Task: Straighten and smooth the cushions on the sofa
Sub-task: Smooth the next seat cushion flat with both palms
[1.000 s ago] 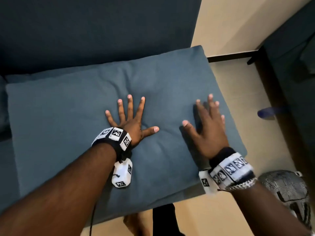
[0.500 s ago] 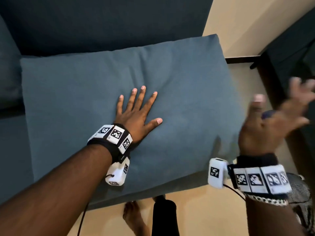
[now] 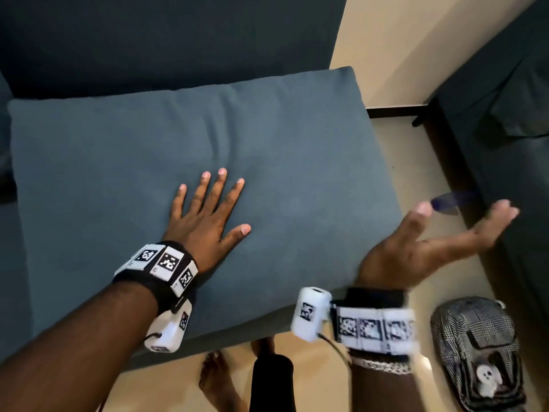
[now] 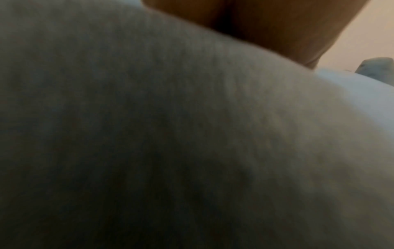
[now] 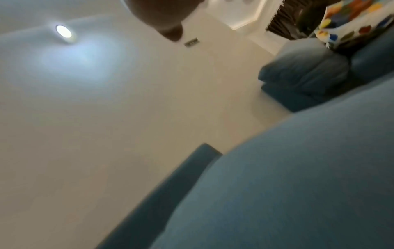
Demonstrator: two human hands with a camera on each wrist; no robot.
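Note:
A blue seat cushion (image 3: pixel 297 162) lies flat on the sofa, its right end overhanging toward the floor. My left hand (image 3: pixel 208 209) rests palm down on its middle with the fingers spread straight. The left wrist view is filled with blurred cushion fabric (image 4: pixel 170 134). My right hand (image 3: pixel 430 242) hovers off the cushion's right edge, above the floor, fingers extended and blurred, holding nothing. The same cushion (image 5: pixel 298 185) fills the lower right of the right wrist view.
The dark sofa backrest (image 3: pixel 166 40) runs behind the cushion. A second dark sofa (image 3: pixel 511 120) stands at the right, across a strip of beige floor (image 3: pixel 416 173). A checked bag (image 3: pixel 478 349) lies on the floor by my right wrist. My bare feet (image 3: pixel 219 379) show below the cushion's front edge.
My right hand lifted off the cushion and swung out to the right, past its edge. My left hand stayed pressed on the cushion, sliding slightly.

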